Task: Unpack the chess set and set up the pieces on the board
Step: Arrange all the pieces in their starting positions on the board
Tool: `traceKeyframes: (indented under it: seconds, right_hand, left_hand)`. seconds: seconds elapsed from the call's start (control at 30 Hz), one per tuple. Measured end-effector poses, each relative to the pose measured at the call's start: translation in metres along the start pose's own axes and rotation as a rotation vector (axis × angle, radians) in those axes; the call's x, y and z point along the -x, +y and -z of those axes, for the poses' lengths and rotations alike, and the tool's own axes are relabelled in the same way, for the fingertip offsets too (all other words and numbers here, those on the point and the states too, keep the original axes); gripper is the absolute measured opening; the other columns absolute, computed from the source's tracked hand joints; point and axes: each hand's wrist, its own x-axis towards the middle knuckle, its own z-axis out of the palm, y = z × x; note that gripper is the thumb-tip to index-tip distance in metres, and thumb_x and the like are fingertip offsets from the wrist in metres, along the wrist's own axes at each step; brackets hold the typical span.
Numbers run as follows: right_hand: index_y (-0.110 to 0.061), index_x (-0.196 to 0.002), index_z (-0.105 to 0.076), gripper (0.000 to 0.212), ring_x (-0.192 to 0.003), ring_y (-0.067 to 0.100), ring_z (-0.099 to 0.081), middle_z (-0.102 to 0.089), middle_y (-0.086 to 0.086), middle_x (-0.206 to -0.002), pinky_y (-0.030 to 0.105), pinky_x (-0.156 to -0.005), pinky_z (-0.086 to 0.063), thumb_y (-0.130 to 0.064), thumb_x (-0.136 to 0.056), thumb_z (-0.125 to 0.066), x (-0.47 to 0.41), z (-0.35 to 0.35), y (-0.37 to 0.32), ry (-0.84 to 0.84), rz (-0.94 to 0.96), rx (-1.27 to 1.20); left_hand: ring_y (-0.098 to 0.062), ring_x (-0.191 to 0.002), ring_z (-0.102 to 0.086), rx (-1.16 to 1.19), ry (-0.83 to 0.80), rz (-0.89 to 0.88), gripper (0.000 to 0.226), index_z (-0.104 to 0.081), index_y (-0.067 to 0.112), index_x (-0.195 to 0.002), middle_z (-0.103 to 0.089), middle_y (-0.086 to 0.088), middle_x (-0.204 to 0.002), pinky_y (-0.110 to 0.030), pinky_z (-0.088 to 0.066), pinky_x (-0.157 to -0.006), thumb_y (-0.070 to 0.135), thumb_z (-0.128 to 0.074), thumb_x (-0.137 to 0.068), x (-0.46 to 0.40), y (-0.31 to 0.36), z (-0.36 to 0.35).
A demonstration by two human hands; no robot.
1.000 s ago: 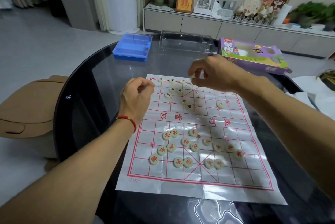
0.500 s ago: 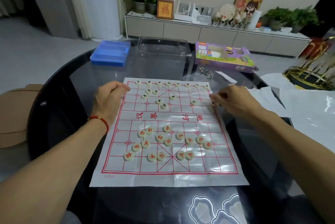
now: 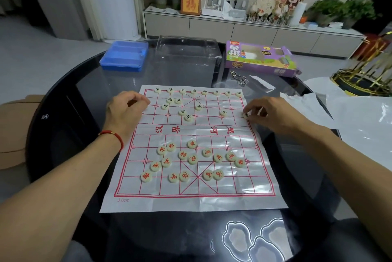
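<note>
Unpacking appears done: blue plastic tray (image 3: 124,56), clear lid (image 3: 186,49) and purple carton (image 3: 258,58) lie upper frame. Left hand (image 3: 125,111) curls at the glossy paper board (image 3: 191,204)'s left edge; contents unclear. Red-lettered discs (image 3: 184,155) lie scattered. Right hand (image 3: 273,113) pinches a black-lettered disc (image 3: 246,115), right edge.
</note>
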Motion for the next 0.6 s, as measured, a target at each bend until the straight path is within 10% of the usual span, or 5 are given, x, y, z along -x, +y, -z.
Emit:
traceKeyframes:
  seconds: [0.27, 0.6]
  right_hand:
    - [-0.025, -0.112, -0.072, 0.021, -0.076, -0.002, -0.058, -0.065, -0.008, -0.096, 0.010, -0.063, -0.042, -0.025, -0.091, -0.074, 0.001, -0.001, 0.000, 0.000, 0.014, 0.005]
    - [-0.023, -0.120, -0.069, 0.026, -0.086, 0.013, -0.060, -0.065, -0.003, -0.112, 0.038, -0.075, -0.058, -0.027, -0.095, -0.067, -0.008, -0.010, -0.032, 0.131, 0.145, 0.103]
  left_hand:
    - [-0.015, -0.097, -0.059, -0.167, 0.012, -0.062, 0.006, -0.073, 0.014, -0.094, -0.062, 0.000, -0.106, -0.013, -0.042, -0.070, 0.012, -0.067, -0.092, -0.003, -0.003, -0.006]
    - [-0.017, -0.097, -0.062, -0.091, 0.010, -0.008, 0.012, -0.072, 0.021, -0.089, -0.063, 0.002, -0.107, -0.028, -0.054, -0.077, 0.011, -0.065, -0.092, -0.005, -0.004, -0.003]
